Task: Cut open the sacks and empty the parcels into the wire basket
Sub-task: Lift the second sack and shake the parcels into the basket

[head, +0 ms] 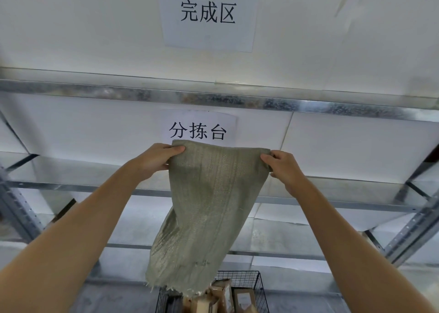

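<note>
Both bare forearms fill the lower corners of my feed, reaching up and forward. Left hand (154, 160) pinches the top left corner of a grey-green woven plastic sack (209, 205), thumb across the front, fingers curled behind. Right hand (285, 167) pinches the top right corner the same way.

Sack hangs flat and limp between them. Its long axis is near vertical, slanting down to the left. Its frayed end points down, just over a black wire basket (251, 280) at the frame's bottom edge. Basket holds brown cardboard parcels (222, 289); I cannot count them.

Behind is a galvanised metal shelving rack (213, 99) with two white paper signs in black characters, the upper (209, 13) and the lower (197, 129), which the sack's top edge overlaps.
</note>
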Demonstrator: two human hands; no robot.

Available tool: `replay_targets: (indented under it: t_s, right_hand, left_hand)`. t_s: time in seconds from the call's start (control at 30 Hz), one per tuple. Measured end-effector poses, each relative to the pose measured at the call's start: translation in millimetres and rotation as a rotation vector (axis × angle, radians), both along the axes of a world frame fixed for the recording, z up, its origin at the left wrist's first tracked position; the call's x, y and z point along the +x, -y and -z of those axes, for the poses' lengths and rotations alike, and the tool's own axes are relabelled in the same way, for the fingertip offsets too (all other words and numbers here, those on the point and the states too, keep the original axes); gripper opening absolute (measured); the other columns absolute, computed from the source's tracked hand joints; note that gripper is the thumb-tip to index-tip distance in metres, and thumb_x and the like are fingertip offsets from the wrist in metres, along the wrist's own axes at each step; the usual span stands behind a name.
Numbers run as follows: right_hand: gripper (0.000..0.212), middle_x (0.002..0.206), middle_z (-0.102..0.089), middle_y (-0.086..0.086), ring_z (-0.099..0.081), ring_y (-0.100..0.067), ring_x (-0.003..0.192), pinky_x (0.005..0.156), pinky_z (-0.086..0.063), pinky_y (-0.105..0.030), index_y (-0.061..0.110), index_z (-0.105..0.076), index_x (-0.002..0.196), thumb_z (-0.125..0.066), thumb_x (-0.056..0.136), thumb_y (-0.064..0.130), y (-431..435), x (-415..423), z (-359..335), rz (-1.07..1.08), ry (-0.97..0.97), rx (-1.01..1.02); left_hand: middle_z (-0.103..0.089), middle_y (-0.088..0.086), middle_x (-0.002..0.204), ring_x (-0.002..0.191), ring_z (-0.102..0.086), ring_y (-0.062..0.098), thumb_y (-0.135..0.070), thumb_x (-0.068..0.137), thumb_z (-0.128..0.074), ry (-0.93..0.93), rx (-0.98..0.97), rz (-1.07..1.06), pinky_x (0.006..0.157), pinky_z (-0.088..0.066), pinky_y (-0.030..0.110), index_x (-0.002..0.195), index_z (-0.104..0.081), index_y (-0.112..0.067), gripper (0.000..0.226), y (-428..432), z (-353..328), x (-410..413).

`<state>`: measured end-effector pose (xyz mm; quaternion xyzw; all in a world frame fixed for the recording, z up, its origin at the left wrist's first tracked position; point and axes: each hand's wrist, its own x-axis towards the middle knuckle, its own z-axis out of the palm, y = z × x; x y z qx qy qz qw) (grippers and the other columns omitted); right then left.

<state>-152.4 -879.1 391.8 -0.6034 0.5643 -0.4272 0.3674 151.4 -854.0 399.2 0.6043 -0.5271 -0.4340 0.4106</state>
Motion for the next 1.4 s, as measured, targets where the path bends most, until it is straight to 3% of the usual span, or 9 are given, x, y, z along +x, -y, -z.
replay_targets:
  t_s: [0.17, 0.27, 0.37, 0.47, 0.63, 0.7, 0.83, 0.97, 1.4]
  right_hand:
    - [0.018, 0.095, -0.057, -0.003, -0.058, -0.014, 0.074, 0.049, -0.051, -0.023, 0.006, -0.065, 0.104, -0.052, 0.095, 0.014, -2.5, 3.3, 1.2, 0.024, 0.020, -0.022]
    - [0.023, 0.106, -0.059, 0.001, -0.058, -0.011, 0.079, 0.053, -0.053, -0.025, 0.017, -0.068, 0.109, -0.051, 0.095, 0.010, -1.3, 1.4, 4.2, 0.019, 0.118, 0.010]
    - [0.026, 0.091, -0.064, -0.003, -0.057, -0.015, 0.075, 0.054, -0.049, -0.025, 0.016, -0.072, 0.094, -0.048, 0.095, 0.006, -2.7, 2.2, 4.6, 0.009, 0.342, 0.154]
    - [0.028, 0.081, -0.061, -0.005, -0.054, -0.017, 0.072, 0.060, -0.048, -0.028, 0.012, -0.071, 0.096, -0.044, 0.094, 0.004, -3.3, 1.6, 3.1, 0.000, 0.430, 0.260]
    - [0.020, 0.088, -0.055, -0.005, -0.052, -0.018, 0.081, 0.075, -0.046, -0.035, 0.011, -0.065, 0.093, -0.048, 0.090, 0.020, -4.8, -4.1, 2.0, -0.139, 0.540, 0.329]
    - [0.016, 0.098, -0.057, -0.005, -0.054, -0.020, 0.092, 0.083, -0.047, -0.037, 0.014, -0.063, 0.097, -0.055, 0.090, 0.026, -5.0, -6.6, 3.3, -0.265, 0.521, 0.328]
    - [0.048, 0.126, -0.058, -0.004, -0.057, -0.022, 0.116, 0.092, -0.050, -0.039, 0.019, -0.049, 0.127, -0.068, 0.083, 0.013, -2.5, -8.1, 5.6, -0.444, 0.426, 0.308]
    - [0.052, 0.123, -0.060, -0.006, -0.060, -0.024, 0.112, 0.090, -0.051, -0.040, 0.017, -0.048, 0.128, -0.065, 0.083, -0.002, -1.7, -5.0, 5.7, -0.434, 0.328, 0.281]
    - [0.032, 0.107, -0.068, -0.009, -0.065, -0.023, 0.098, 0.085, -0.053, -0.034, 0.004, -0.060, 0.117, -0.066, 0.086, 0.009, 6.7, -3.7, 6.6, -0.148, 0.351, 0.175]
  left_hand:
    - [-0.053, 0.006, 0.132, 0.108, -0.054, 0.018, -0.026, 0.096, -0.053, 0.088, -0.049, -0.101, 0.093, -0.043, 0.033, 0.118, -0.059, -0.014, 0.026, 7.3, 0.5, -5.4]
    - [-0.044, 0.006, 0.138, 0.110, -0.048, 0.019, -0.023, 0.096, -0.052, 0.100, -0.066, -0.152, 0.085, -0.043, 0.029, 0.125, -0.053, -0.018, 0.029, 9.0, 1.3, -7.8]
    - [-0.050, 0.008, 0.131, 0.097, -0.050, 0.017, -0.015, 0.097, -0.046, 0.076, -0.052, -0.151, 0.069, -0.040, 0.024, 0.105, -0.061, -0.018, 0.017, 10.2, 2.1, -11.8]
    - [-0.058, 0.007, 0.124, 0.092, -0.052, 0.014, -0.007, 0.096, -0.038, 0.016, -0.006, -0.106, 0.072, -0.041, 0.023, 0.087, -0.067, -0.019, 0.033, 9.0, -2.3, -14.4]
    - [-0.049, 0.007, 0.131, 0.107, -0.048, 0.022, 0.001, 0.085, -0.030, -0.109, 0.101, -0.002, 0.083, -0.043, 0.031, 0.103, -0.069, -0.014, 0.045, 4.7, -9.7, -13.1]
    - [-0.047, 0.008, 0.132, 0.103, -0.049, 0.022, 0.005, 0.082, -0.031, -0.126, 0.119, 0.055, 0.079, -0.044, 0.030, 0.115, -0.063, -0.010, 0.049, 3.0, -11.1, -11.2]
    - [-0.046, 0.012, 0.134, 0.106, -0.049, 0.022, 0.014, 0.081, -0.032, -0.190, 0.104, 0.123, 0.078, -0.046, 0.030, 0.124, -0.055, -0.005, 0.052, 4.3, -12.3, -5.3]
    - [-0.051, 0.014, 0.126, 0.102, -0.052, 0.021, 0.015, 0.086, -0.034, -0.231, 0.097, 0.185, 0.082, -0.046, 0.030, 0.122, -0.054, -0.002, 0.045, 3.6, -14.0, -0.4]
    - [-0.065, 0.014, 0.100, 0.079, -0.064, 0.016, -0.001, 0.094, -0.049, -0.285, 0.011, 0.107, 0.067, -0.056, 0.020, 0.103, -0.065, 0.000, 0.018, 6.1, -2.3, 5.5]
